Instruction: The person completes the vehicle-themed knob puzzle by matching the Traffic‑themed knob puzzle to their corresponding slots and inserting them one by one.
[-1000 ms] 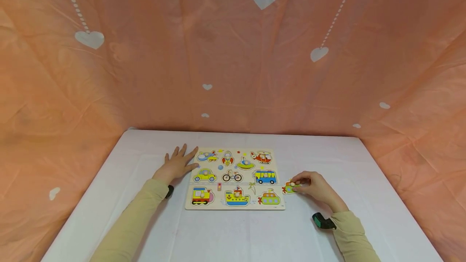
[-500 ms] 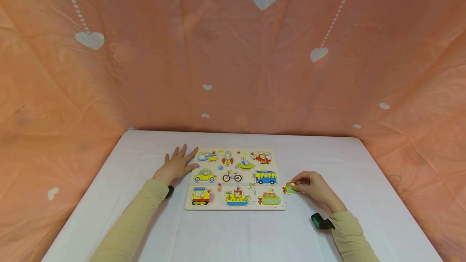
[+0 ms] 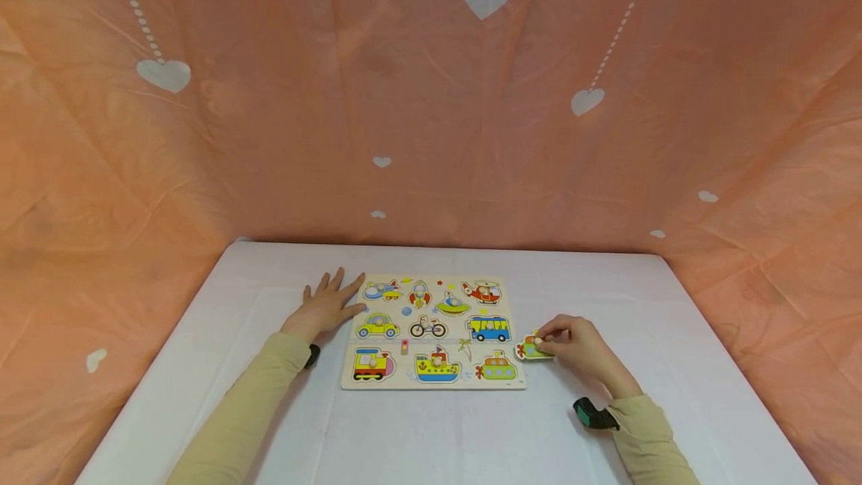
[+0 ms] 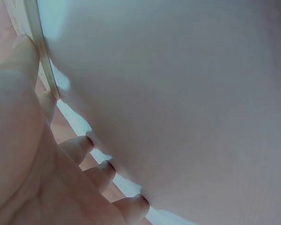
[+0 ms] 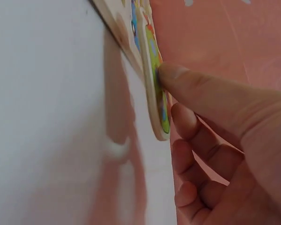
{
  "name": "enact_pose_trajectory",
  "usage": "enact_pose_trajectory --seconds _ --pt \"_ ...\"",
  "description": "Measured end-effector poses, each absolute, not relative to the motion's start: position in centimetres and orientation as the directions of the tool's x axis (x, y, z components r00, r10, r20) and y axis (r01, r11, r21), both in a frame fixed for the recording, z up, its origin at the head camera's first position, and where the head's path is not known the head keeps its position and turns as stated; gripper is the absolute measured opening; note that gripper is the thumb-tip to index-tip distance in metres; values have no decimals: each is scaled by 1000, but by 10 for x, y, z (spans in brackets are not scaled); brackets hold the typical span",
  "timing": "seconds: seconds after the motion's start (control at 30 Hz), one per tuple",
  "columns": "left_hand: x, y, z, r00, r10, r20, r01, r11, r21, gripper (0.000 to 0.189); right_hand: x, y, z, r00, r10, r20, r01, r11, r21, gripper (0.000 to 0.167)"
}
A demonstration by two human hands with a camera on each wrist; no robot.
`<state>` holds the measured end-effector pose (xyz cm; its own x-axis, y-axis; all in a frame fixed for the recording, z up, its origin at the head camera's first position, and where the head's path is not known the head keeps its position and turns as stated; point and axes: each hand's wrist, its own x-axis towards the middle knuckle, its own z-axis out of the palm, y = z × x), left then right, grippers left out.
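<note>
A wooden peg puzzle board (image 3: 417, 385) with printed vehicles lies flat on the white table. My left hand (image 3: 325, 311) is spread at its upper left, with thumb and index fingertip touching the board's left edge; the left wrist view shows this thumb (image 4: 25, 56) against the wooden edge. Just right of the board, my right hand (image 3: 581, 343) pinches a green submarine puzzle piece (image 3: 528, 350) by its knob. In the right wrist view the submarine piece (image 5: 156, 89) hangs tilted above the table, its shadow below. The fingertips partly hide the knob.
Several knobbed pieces, among them a train (image 3: 373, 364), a ship (image 3: 436, 367) and a bus (image 3: 489, 328), sit in the board. A submarine picture (image 3: 497, 367) without a knob is at its lower right. Behind the white table (image 3: 431, 440) hangs a pink curtain (image 3: 431, 96) with hearts.
The right hand has moved slightly left with the submarine piece, bringing it nearer the board. The left hand keeps its place at the board's edge.
</note>
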<state>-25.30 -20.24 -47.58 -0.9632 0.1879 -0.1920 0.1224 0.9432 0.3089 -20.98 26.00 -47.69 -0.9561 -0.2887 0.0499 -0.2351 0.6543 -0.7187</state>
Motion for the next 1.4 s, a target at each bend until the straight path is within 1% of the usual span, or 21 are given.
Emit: enact_pose_trajectory --seconds 0.17,0.33,0.67,0.9,1.13,1.4 --pt "-253 -203 -477 -964 186 -189 124 946 301 72 -209 250 -476 -944 -322 73 -276 647 -710 8" --pt "-253 -203 -476 -964 188 -186 125 945 303 72 -207 238 -475 -936 -346 71 -285 621 -730 8" --pt "-252 -202 -474 -963 200 -179 137 940 312 71 -201 220 -482 -906 -422 13 -274 564 -779 9" --pt "-253 -202 -475 -963 199 -182 135 940 313 72 -199 211 -483 -887 -460 26 -305 543 -782 10" --pt "-253 -204 -476 -963 200 -182 135 939 317 72 -197 204 -484 -881 -473 10 -295 533 -793 9" --pt "-254 -205 -478 -962 199 -187 133 939 317 73 -196 199 -485 -877 -480 41 -316 511 -799 12"
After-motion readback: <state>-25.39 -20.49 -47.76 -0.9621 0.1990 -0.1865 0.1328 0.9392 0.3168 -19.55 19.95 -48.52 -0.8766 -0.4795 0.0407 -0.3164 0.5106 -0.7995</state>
